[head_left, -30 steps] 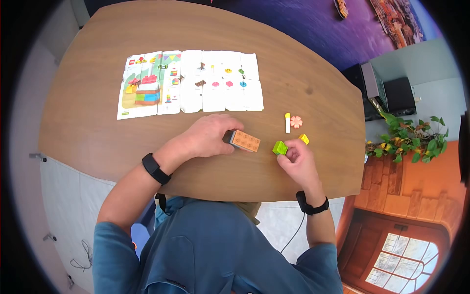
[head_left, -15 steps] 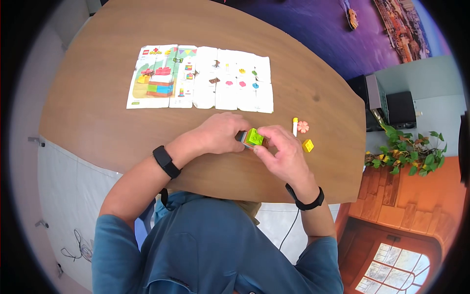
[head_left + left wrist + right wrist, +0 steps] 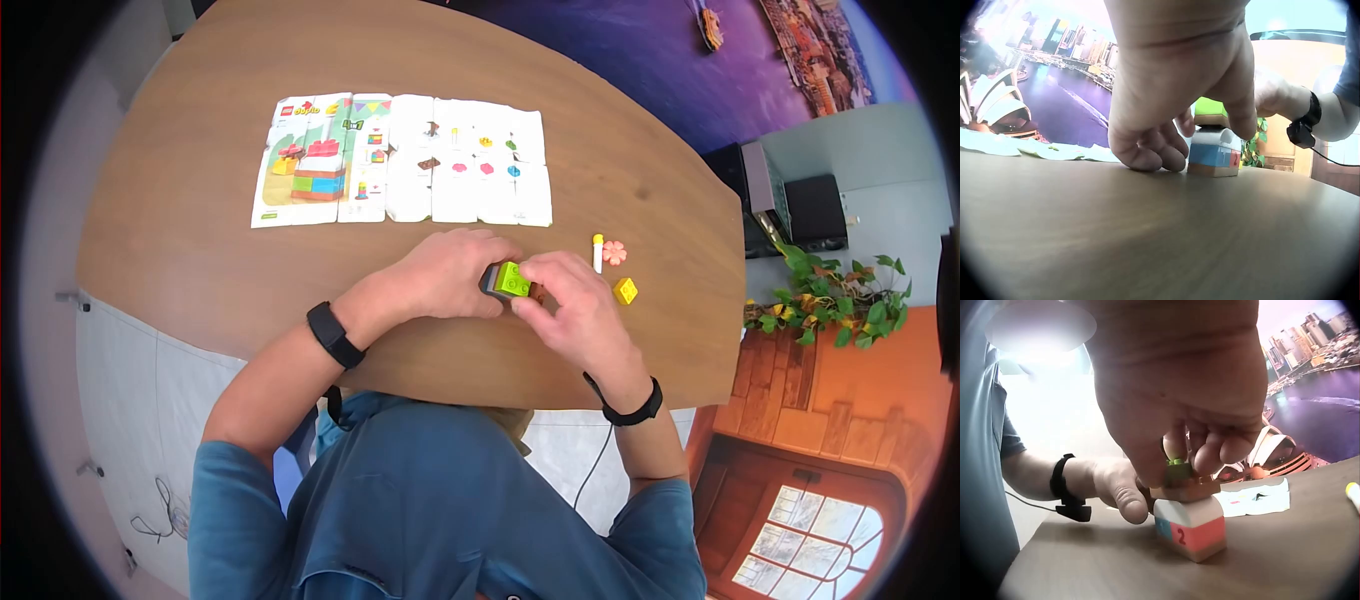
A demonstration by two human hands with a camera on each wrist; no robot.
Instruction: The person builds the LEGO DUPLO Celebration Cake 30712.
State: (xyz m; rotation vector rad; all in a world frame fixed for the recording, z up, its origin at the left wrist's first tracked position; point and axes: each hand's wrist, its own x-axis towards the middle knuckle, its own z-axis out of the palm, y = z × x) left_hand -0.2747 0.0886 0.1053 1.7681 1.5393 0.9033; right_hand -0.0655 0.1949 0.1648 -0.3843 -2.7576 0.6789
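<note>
A small stack of toy bricks (image 3: 1200, 536) stands on the table, with blue and red sides, a "2" on the red, and a rounded white top. Above the white part sits an orange-brown studded brick (image 3: 1191, 489). My right hand (image 3: 578, 308) pinches a lime green brick (image 3: 511, 280) between thumb and fingers, on top of the orange-brown one. From the other side my left hand (image 3: 440, 277) holds the stack, thumb and fingers at its left end. In the left wrist view several left fingertips (image 3: 1146, 161) rest low beside it at the tabletop.
Right of the hands lie a yellow brick (image 3: 626, 291), a white candle piece (image 3: 598, 256) with a yellow tip and a pink flower piece (image 3: 615, 253). An unfolded instruction sheet (image 3: 470, 200) lies beyond the left hand. The table's near edge runs close to the body.
My right hand has carried the green brick leftward from beside the yellow brick onto the stack. The left hand stays at the stack; the head view has shifted slightly.
</note>
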